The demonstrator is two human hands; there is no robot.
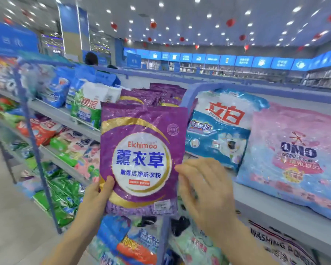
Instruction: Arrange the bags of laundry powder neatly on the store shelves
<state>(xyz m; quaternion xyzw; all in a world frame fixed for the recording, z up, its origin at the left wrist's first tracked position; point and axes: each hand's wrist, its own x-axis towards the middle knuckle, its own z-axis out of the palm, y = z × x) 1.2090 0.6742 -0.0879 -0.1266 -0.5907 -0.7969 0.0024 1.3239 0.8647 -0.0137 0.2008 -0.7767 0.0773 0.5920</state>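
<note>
The purple bag (141,150) of laundry powder stands upright in the air, its long axis vertical. The sealed top is up, and the printed front with the white round label faces the camera. It is held in front of the upper shelf (271,209).

The left hand (97,194) grips the purple bag at its lower left corner. Its thumb (109,183) is pressed on the front and the other fingers are hidden behind. The right hand (204,192) is at the bag's lower right edge, holding nothing. Its fingers (187,167) are loosely spread and slightly bent, with the tips at the edge. I cannot tell whether they touch it.

Directly behind the purple bag, more purple bags (157,94) of the same kind are stacked. Just right of it a white-and-blue bag (220,129) leans back on the shelf, and further right a large pink bag (294,155) marked OMO lies tilted. Left of the purple bag stands a green-and-white bag (86,109). Beyond and below that, lower shelves (52,152) hold red, green and pink packs. Under the purple bag more blue and orange bags (130,243) are piled.

Far behind the purple bag runs a wall of shelving topped with blue signs (227,61), under a ceiling with spotlights (178,17). To the lower left is pale floor (11,207).
</note>
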